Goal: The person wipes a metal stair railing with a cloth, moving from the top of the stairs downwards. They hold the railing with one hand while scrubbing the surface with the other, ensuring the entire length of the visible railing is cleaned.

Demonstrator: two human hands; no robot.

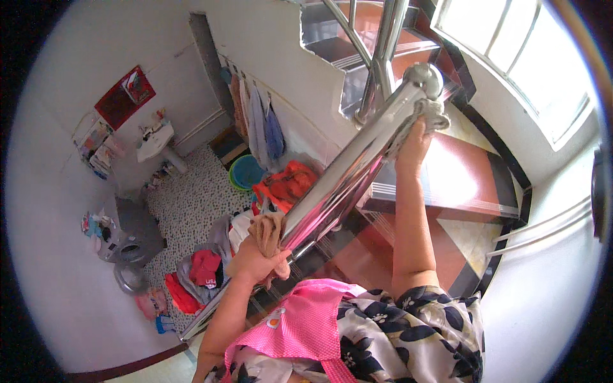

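A shiny stainless steel handrail (354, 148) runs diagonally across the view, ending in a round metal ball (426, 79) at the upper right. My left hand (254, 263) grips a brown cloth (267, 232) pressed on the lower part of the rail. My right hand (414, 141) holds a grey cloth (435, 115) against the rail's side, just below the ball. Part of each cloth is hidden behind the fingers or the rail.
Red and black stairs (459, 177) curve on the right, below a bright window (517, 52). Down at the left are heaped clothes (206, 268), a blue basin (248, 171), a grey washing machine (131, 234), a white washbasin (155, 142) and hanging towels (258, 124).
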